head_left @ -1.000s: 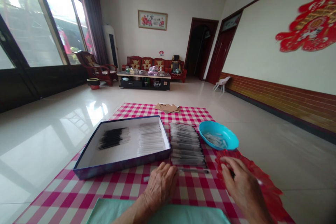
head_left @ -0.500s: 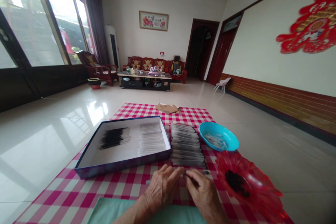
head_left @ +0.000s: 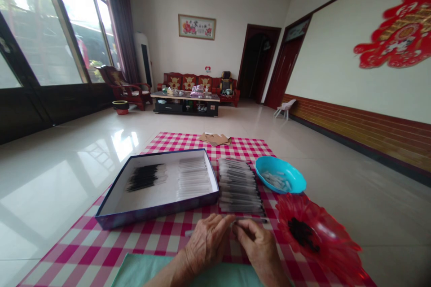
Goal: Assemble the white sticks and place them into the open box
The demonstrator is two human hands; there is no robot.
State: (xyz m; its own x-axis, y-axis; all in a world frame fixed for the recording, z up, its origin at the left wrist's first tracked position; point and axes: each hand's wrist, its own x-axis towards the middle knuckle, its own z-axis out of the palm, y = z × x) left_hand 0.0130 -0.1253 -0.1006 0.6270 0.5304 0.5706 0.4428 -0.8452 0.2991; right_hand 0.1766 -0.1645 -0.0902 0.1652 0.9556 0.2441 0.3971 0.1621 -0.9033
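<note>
My left hand (head_left: 206, 242) and my right hand (head_left: 259, 247) meet over the pink checked cloth (head_left: 148, 242), fingers pinched together around a thin pen-like piece (head_left: 251, 219) lying just in front of a row of pens (head_left: 238, 184). What the fingertips grip is too small to name for sure. A red flower-shaped dish (head_left: 319, 233) with small dark parts sits to the right of my right hand. A blue bowl (head_left: 280, 174) with small white parts stands beyond it. A flat box (head_left: 158, 208) with black refills and clear tubes lies to the left.
A teal cloth (head_left: 141, 273) covers the near edge below my wrists. Cardboard scraps (head_left: 215, 138) lie at the cloth's far end. Shiny floor tiles surround the cloth; a coffee table (head_left: 185, 101) and red sofa stand far back.
My right hand left the red dish and came left to join my left hand at the pen in front of the row. Since half a second ago both hands hardly moved.
</note>
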